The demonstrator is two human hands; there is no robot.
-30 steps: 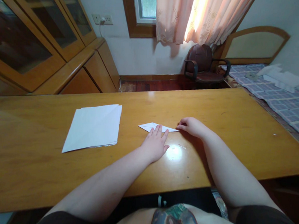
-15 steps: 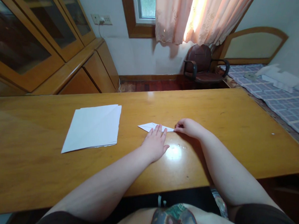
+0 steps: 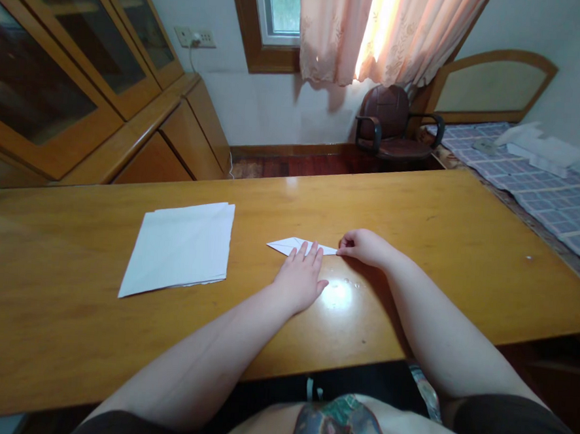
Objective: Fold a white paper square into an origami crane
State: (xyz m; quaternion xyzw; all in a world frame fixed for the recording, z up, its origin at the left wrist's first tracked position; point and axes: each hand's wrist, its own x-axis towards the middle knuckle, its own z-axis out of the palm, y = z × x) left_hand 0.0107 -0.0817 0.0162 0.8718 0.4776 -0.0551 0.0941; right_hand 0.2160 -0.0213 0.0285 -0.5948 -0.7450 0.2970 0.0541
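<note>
- Folded white paper (image 3: 281, 245): lying on the counter (image 3: 418, 208), in front of me, long and pointed.
- My left hand (image 3: 300, 282): open, palm down, fingers spread over its middle.
- My right hand (image 3: 364, 247): thumb and fingertips pinching its right tip.
- Stack of white sheets (image 3: 180, 249): to the left, apart.
- Brown office chair (image 3: 387, 118): past the far edge.

Daylight glows through pink curtains (image 3: 334, 33) beside a window (image 3: 286, 7). Beneath stands 1 maroon armchair (image 3: 385, 113), near a bed (image 3: 532, 185).

The cream shirt (image 3: 417, 428) has dark sleeves (image 3: 508, 423) and a blue-green print (image 3: 348, 430).
</note>
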